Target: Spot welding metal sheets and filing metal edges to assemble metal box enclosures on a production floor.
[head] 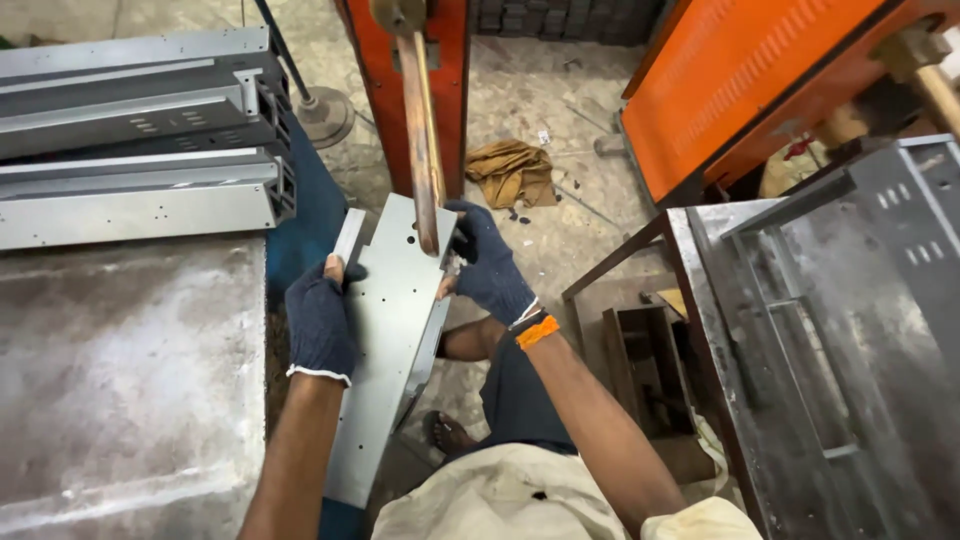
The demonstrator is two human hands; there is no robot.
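Both grips clenched on one long grey sheet-metal panel point(392, 330), punched with small holes and folded along its edges, held slanted above the lap. Left hand point(320, 318) in a dark knit glove, wrapped round the panel's left flange, thumb on top. Right hand point(490, 265), gloved the same, pinching the panel's upper right edge, an orange band point(537, 331) at the wrist just behind it. Directly between the two grips, at the panel's top end: a copper-coloured welding arm point(424, 140) coming down from the orange machine point(410, 90), its tip touching the sheet just beside the right fingers. Beyond the left grip, further left: a worn grey table point(120, 380), and at its far end a stack of similar folded panels point(140, 140). Outward from the right grip: a second orange machine point(750, 90) and a metal frame rack point(830, 330) with slotted grey parts. Past the welding arm, on the concrete floor point(570, 230): a crumpled brown rag point(512, 170). Below the panel: a bare foot in a sandal point(447, 432).
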